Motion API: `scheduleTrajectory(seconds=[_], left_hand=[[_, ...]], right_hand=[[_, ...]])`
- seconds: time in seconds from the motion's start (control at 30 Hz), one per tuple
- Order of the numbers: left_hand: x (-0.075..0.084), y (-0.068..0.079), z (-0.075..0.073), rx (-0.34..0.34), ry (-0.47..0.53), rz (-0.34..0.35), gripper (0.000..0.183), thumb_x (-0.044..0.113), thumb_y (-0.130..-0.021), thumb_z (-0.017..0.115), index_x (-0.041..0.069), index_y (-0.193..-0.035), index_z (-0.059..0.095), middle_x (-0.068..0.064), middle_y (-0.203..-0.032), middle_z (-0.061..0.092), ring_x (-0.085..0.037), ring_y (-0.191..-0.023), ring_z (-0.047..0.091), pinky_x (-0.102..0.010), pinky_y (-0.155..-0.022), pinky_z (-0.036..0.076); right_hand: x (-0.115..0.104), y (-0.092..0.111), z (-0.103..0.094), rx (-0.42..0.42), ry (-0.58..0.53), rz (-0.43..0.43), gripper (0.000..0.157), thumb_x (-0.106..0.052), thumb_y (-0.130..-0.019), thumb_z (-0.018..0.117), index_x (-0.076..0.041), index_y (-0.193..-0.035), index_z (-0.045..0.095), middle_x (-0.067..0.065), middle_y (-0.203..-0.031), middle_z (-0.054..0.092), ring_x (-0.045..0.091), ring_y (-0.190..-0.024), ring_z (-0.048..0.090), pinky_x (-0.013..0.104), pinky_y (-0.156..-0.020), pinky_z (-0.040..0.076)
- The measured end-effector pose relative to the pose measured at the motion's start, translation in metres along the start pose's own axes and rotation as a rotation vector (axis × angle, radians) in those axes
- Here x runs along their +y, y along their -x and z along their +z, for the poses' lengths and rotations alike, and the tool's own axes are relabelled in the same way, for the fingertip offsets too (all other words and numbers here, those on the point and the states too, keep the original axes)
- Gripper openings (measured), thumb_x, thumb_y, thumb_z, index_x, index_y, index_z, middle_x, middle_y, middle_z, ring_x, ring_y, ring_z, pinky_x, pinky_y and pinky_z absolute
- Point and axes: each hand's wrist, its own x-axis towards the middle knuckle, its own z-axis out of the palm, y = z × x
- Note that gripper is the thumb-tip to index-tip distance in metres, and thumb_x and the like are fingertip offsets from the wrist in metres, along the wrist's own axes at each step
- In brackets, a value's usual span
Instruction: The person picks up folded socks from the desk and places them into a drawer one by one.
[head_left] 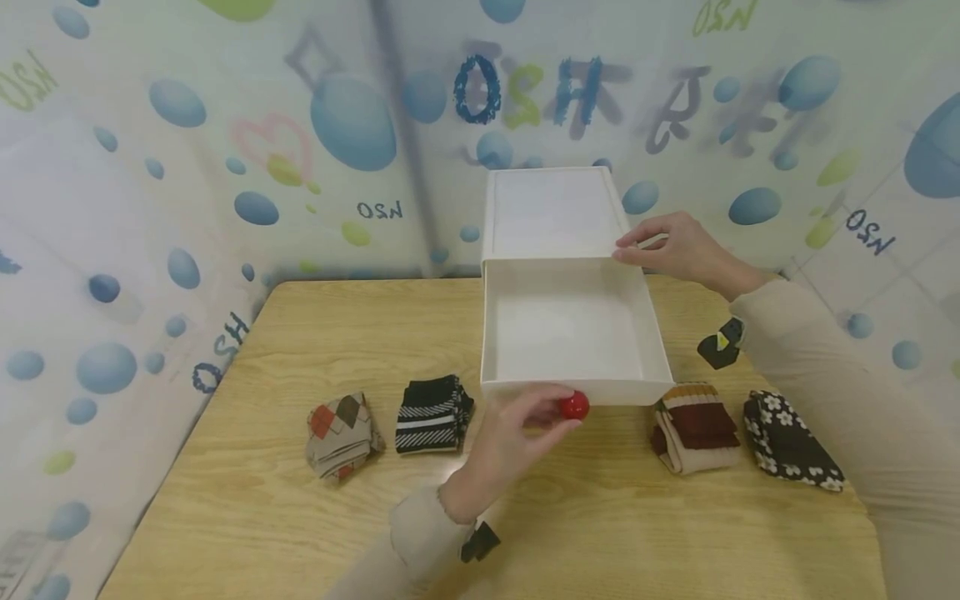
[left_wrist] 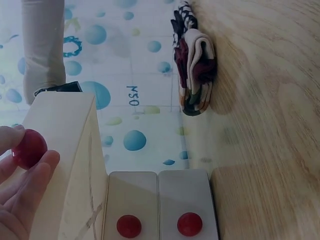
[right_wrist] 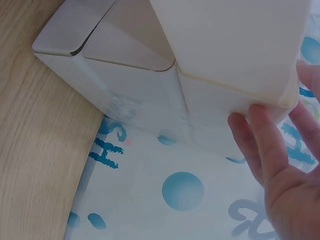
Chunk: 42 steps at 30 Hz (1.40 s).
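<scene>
A white drawer cabinet (head_left: 556,214) stands on the table with its top drawer (head_left: 570,321) pulled far out; the drawer's inside is bare. My left hand (head_left: 513,437) pinches the round red knob (head_left: 575,406) on that drawer's front between thumb and fingers. At the cabinet's upper right edge, my right hand (head_left: 678,250) grips the corner, fingertips against the side wall in the right wrist view. Below the pulled drawer, the left wrist view shows two lower drawers, both closed, with red knobs (left_wrist: 129,226).
Folded argyle socks (head_left: 343,435) and black-and-white striped socks (head_left: 433,415) lie left of the drawer. To its right are maroon-and-beige socks (head_left: 695,427) and black floral socks (head_left: 792,439). A bubble-patterned curtain (head_left: 352,125) hangs behind the wooden table (head_left: 675,533).
</scene>
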Motion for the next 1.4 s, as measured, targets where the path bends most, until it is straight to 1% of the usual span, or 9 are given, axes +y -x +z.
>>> scheduleTrajectory(seconds=[0.23, 0.43, 0.53, 0.7, 0.87, 1.03, 1.13, 1.2, 1.4], left_hand=[[0.0, 0.002, -0.001, -0.014, -0.102, 0.013, 0.03, 0.004, -0.075, 0.069, 0.003, -0.103, 0.057, -0.009, -0.094, 0.065, -0.011, -0.076, 0.063, -0.014, -0.066, 0.048], [0.005, 0.003, -0.007, -0.04, -0.369, 0.067, 0.029, 0.019, -0.08, 0.066, 0.012, -0.107, 0.057, -0.001, -0.091, 0.067, -0.01, -0.074, 0.064, -0.013, -0.065, 0.048], [0.008, 0.003, -0.011, -0.054, -0.496, 0.088, 0.03, 0.027, -0.081, 0.064, 0.016, -0.109, 0.057, 0.003, -0.091, 0.067, -0.007, -0.071, 0.063, -0.011, -0.057, 0.046], [0.006, 0.007, -0.024, -0.041, -0.595, 0.165, 0.031, 0.033, -0.08, 0.064, 0.017, -0.106, 0.062, 0.005, -0.088, 0.067, -0.003, -0.069, 0.062, -0.007, -0.048, 0.039], [-0.001, 0.013, -0.04, -0.013, -0.559, 0.292, 0.027, 0.031, -0.081, 0.063, 0.012, -0.101, 0.064, 0.004, -0.081, 0.067, -0.003, -0.063, 0.06, -0.005, -0.048, 0.036], [-0.009, 0.026, -0.062, -0.07, -0.407, 0.329, 0.024, 0.025, -0.085, 0.059, 0.008, -0.101, 0.063, 0.001, -0.08, 0.066, -0.006, -0.063, 0.059, -0.007, -0.056, 0.043], [-0.016, 0.037, -0.078, -0.094, -0.326, 0.3, 0.022, 0.019, -0.085, 0.06, 0.005, -0.102, 0.063, -0.003, -0.079, 0.066, -0.006, -0.063, 0.06, -0.011, -0.058, 0.046], [-0.022, 0.045, -0.09, -0.085, -0.302, 0.251, 0.022, 0.017, -0.084, 0.062, 0.004, -0.102, 0.063, -0.004, -0.079, 0.066, -0.007, -0.065, 0.06, -0.013, -0.059, 0.048], [-0.032, 0.064, -0.126, 0.004, -0.389, 0.107, 0.025, 0.015, -0.082, 0.064, 0.001, -0.102, 0.062, -0.007, -0.081, 0.066, -0.012, -0.066, 0.061, -0.019, -0.058, 0.05]], right_hand=[[0.001, -0.001, 0.001, -0.008, -0.008, -0.002, 0.045, -0.039, -0.079, 0.064, -0.004, -0.107, 0.063, 0.012, -0.117, 0.053, 0.03, -0.099, 0.055, 0.039, -0.076, 0.048], [0.003, -0.001, 0.001, -0.01, -0.005, -0.015, 0.045, -0.039, -0.078, 0.064, -0.003, -0.106, 0.063, 0.013, -0.115, 0.054, 0.031, -0.098, 0.056, 0.038, -0.074, 0.049], [0.003, -0.001, 0.001, -0.002, -0.003, -0.012, 0.044, -0.039, -0.078, 0.064, -0.004, -0.105, 0.063, 0.012, -0.113, 0.055, 0.03, -0.096, 0.057, 0.034, -0.072, 0.05], [0.003, -0.001, 0.0, -0.001, -0.013, -0.006, 0.044, -0.038, -0.078, 0.064, -0.003, -0.106, 0.063, 0.012, -0.114, 0.054, 0.03, -0.096, 0.057, 0.034, -0.072, 0.049], [0.004, -0.002, 0.001, -0.003, -0.022, -0.007, 0.044, -0.039, -0.078, 0.064, -0.004, -0.106, 0.063, 0.011, -0.118, 0.052, 0.03, -0.099, 0.056, 0.036, -0.074, 0.049], [0.004, -0.002, 0.002, -0.006, -0.023, -0.006, 0.043, -0.038, -0.079, 0.064, -0.004, -0.105, 0.063, 0.011, -0.116, 0.053, 0.028, -0.095, 0.058, 0.032, -0.071, 0.049], [0.003, -0.002, 0.002, -0.004, -0.019, -0.005, 0.043, -0.038, -0.079, 0.064, -0.004, -0.105, 0.063, 0.011, -0.113, 0.055, 0.026, -0.093, 0.059, 0.03, -0.071, 0.049], [0.002, -0.002, 0.002, -0.003, -0.022, -0.003, 0.043, -0.038, -0.079, 0.064, -0.004, -0.105, 0.063, 0.011, -0.114, 0.054, 0.027, -0.094, 0.058, 0.033, -0.072, 0.049], [0.004, -0.002, 0.001, 0.002, -0.021, -0.002, 0.044, -0.038, -0.078, 0.064, -0.004, -0.106, 0.063, 0.011, -0.114, 0.055, 0.027, -0.095, 0.058, 0.035, -0.073, 0.049]])
